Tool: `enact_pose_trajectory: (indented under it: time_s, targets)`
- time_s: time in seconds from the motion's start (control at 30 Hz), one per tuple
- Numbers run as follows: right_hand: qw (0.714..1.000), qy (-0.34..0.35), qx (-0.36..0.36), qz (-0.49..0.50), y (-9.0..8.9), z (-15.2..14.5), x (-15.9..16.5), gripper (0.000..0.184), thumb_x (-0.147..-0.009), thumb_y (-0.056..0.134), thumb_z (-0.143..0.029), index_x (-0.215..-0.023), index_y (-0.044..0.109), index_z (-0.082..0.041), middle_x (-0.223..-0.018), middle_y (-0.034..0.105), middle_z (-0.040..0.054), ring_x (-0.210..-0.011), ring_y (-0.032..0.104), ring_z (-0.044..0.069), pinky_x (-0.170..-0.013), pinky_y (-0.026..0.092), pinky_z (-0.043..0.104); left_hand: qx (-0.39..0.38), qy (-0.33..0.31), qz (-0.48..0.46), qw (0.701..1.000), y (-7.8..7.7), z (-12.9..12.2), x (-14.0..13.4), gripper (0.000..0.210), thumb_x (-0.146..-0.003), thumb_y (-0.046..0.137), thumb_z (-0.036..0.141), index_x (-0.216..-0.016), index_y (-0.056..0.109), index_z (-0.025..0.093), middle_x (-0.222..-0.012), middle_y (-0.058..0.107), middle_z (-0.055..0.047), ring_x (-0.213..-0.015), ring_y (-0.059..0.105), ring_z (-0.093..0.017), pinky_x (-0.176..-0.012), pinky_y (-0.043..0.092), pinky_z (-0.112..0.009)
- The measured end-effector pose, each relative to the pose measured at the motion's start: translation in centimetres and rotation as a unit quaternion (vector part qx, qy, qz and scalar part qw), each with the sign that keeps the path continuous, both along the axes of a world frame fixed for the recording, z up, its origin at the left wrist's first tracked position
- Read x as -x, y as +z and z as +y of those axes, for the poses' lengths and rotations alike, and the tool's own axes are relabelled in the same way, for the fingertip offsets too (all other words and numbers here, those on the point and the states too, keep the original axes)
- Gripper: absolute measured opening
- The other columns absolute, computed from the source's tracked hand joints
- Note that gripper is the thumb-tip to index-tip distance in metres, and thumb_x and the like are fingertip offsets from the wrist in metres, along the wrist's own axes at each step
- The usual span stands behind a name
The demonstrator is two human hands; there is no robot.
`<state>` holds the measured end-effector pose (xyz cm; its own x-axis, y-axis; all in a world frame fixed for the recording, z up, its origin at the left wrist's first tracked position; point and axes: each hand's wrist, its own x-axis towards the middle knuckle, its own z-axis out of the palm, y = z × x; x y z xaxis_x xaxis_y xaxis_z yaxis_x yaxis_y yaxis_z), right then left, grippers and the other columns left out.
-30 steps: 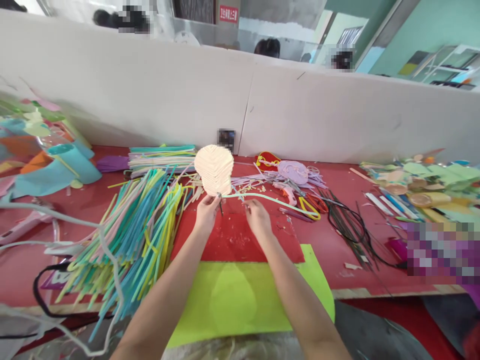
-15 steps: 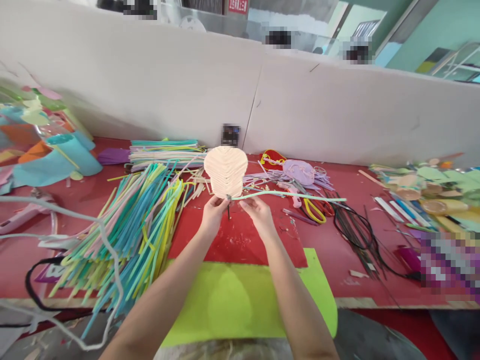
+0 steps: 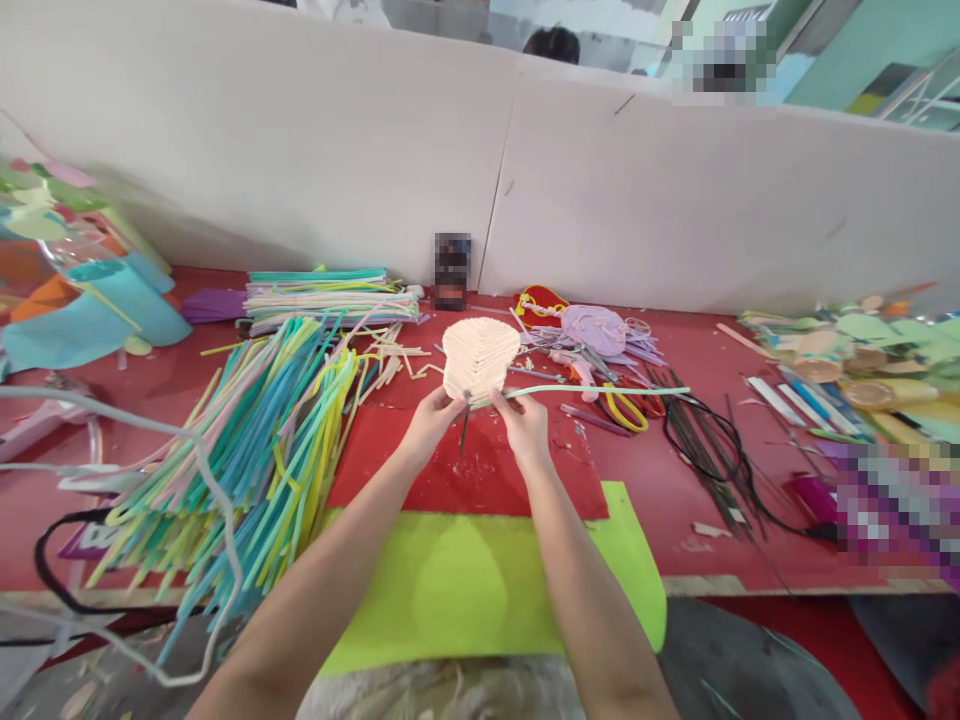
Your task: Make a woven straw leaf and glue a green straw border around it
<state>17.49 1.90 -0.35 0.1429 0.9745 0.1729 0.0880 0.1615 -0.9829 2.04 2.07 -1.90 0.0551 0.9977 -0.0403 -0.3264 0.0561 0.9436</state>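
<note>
A cream, leaf-shaped piece of pipe cleaners (image 3: 480,352), ribbed in a V pattern, is held up over the red mat (image 3: 397,470). My left hand (image 3: 435,422) pinches its lower end, where a thin dark wire stem (image 3: 463,432) points down. Closed finger and thumb of my right hand (image 3: 525,420) grip a mint-green pipe cleaner (image 3: 607,389) close to that same lower end. Its long free part reaches out to the right. Whether the green strand is wrapped around the stem is hidden by my fingertips.
Loose coloured pipe cleaners (image 3: 247,450) pile up at left, with bundled ones (image 3: 322,290) behind. Yellow-handled scissors (image 3: 626,408), dark wires (image 3: 705,450) and a lilac round piece (image 3: 594,330) lie right. A pale cable (image 3: 217,490) crosses the left front. A white partition (image 3: 360,150) stands behind.
The cream piece has shifted right and tips so that it looks shorter. Both hands still pinch near its base, and the green pipe cleaner still stretches right. The view has shifted slightly.
</note>
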Motion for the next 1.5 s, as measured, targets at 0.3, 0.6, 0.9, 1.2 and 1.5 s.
enact_pose_trajectory:
  time_s: [0.3,0.6,0.9,1.2,1.5]
  targets:
    - [0.999,-0.001,0.019,0.034,-0.1,-0.1,0.4,0.044,-0.073,0.071,-0.052,-0.099,0.072,-0.016,-0.082,0.073,0.0038,-0.074,0.065,0.019,-0.071,0.050,0.030,0.043,0.032,0.001,0.999,0.1,0.3,0.0,0.048,-0.055,0.087,0.043,-0.087,0.070,0.011,-0.084,0.073,-0.005,-0.072,0.064,-0.015,-0.074,0.053,-0.030]
    - [0.997,-0.057,0.043,0.039,-0.9,-1.7,-0.7,0.041,-0.071,0.072,-0.055,-0.088,0.062,-0.019,-0.080,0.071,0.0036,-0.074,0.067,0.019,-0.062,0.053,0.029,0.054,0.012,0.049,0.997,0.5,-0.9,1.1,0.048,-0.056,0.085,0.039,-0.090,0.065,0.012,-0.085,0.073,-0.005,-0.074,0.068,-0.017,-0.077,0.055,-0.033]
    - [0.983,-0.023,0.184,0.010,-1.2,-4.3,-2.3,0.067,-0.065,0.077,-0.047,-0.120,0.053,-0.018,-0.067,0.069,-0.0010,-0.057,0.065,0.019,-0.045,0.049,0.027,0.213,-0.054,0.138,0.966,0.9,-5.6,2.1,0.020,-0.080,0.069,0.029,-0.091,0.059,0.016,-0.076,0.074,-0.005,-0.066,0.071,-0.018,-0.068,0.057,-0.032]
    - [0.978,-0.013,0.070,-0.198,-2.0,-6.1,-2.5,0.034,-0.085,0.059,-0.044,-0.108,0.065,-0.021,-0.072,0.071,0.0007,-0.061,0.066,0.018,-0.069,0.052,0.031,-0.090,0.063,0.598,0.794,5.2,-8.4,3.6,0.026,-0.095,0.045,0.031,-0.098,0.068,0.019,-0.105,0.069,-0.008,-0.093,0.067,-0.021,-0.085,0.050,-0.032]
    - [0.935,0.005,-0.016,-0.354,-0.7,-6.8,-1.9,0.026,-0.095,0.048,-0.035,-0.109,0.065,-0.021,-0.102,0.075,0.0078,-0.090,0.071,0.023,-0.077,0.051,0.031,-0.063,-0.020,0.675,0.735,0.2,-5.6,0.2,0.080,-0.089,0.056,0.049,-0.151,0.022,0.012,-0.157,0.023,-0.025,-0.143,0.028,-0.039,-0.113,0.028,-0.056]
